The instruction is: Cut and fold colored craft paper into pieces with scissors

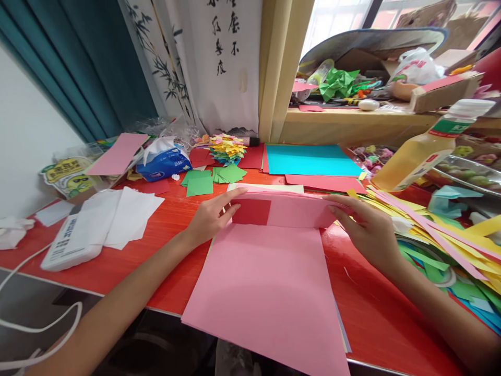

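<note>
My left hand (213,215) pinches the left end of a pink paper strip (297,211), and my right hand (371,230) pinches its right end. Between them the strip stands raised over the far part of a large pink sheet (266,282). A darker red patch (254,211) shows at the strip's left side; whether it is a separate piece I cannot tell. The large sheet tops a stack whose near end hangs past the table's front edge. Just behind the strip lie green paper squares (199,185).
A blue sheet (313,159), a tissue pack (164,162) and a folded-paper ornament (227,149) sit at the back. To the right are a juice bottle (420,149) and piled paper strips (442,230). White papers (133,216) and a white device (74,243) with a cable lie left.
</note>
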Demonstrator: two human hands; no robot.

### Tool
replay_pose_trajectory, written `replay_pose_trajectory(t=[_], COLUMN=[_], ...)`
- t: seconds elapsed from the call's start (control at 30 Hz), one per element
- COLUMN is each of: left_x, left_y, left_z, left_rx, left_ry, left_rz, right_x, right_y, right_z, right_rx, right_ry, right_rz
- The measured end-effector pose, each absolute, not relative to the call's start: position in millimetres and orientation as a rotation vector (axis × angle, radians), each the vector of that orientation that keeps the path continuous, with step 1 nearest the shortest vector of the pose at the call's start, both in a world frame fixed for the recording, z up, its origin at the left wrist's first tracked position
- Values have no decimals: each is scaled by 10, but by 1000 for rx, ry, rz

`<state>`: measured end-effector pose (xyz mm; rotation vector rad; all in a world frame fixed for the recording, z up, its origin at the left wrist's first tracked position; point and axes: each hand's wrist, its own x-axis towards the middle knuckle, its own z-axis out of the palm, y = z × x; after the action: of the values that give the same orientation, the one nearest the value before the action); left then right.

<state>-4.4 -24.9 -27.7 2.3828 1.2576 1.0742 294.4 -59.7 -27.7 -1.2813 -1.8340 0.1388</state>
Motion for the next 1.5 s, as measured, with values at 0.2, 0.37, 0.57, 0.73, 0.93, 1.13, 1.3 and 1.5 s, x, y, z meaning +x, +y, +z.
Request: replay_pose_trajectory(t=[0.2,0.37,0.57,0.73,0.93,1.13,1.3,1.5], left_x=[-30,-36,-11,-5,-7,8,12,6], left_y=[-263,-218,-186,-163,-141,-144,-137,-126], left_z=[-213,-212,-189,-195,-233,-265,-297,-308], left_rx=[2130,1903,1651,1613,1645,1558,1474,1293], left_ry=[1229,1115,1048,1048,1058,1056,1073,1040], left_rz=[1081,1059,993,952,968,946,909,932], right_x=[2925,2931,2954,2969,2975,2993,2996,2973], right_y=[-537,-478,-476,-472,-461,-461,-452,-495], right_z=[-282,-356,-378,-363,-360,-373,-378,-239], right_rx=[-1227,-1168,-1224,-1232,-1228,-1297,-1384,-1211], right_ry=[-1481,-1342,-1237,-1235,-1135,-1183,-1256,-1213], right_rz=[743,1262,1408,1405,1450,1376,1320,1345])
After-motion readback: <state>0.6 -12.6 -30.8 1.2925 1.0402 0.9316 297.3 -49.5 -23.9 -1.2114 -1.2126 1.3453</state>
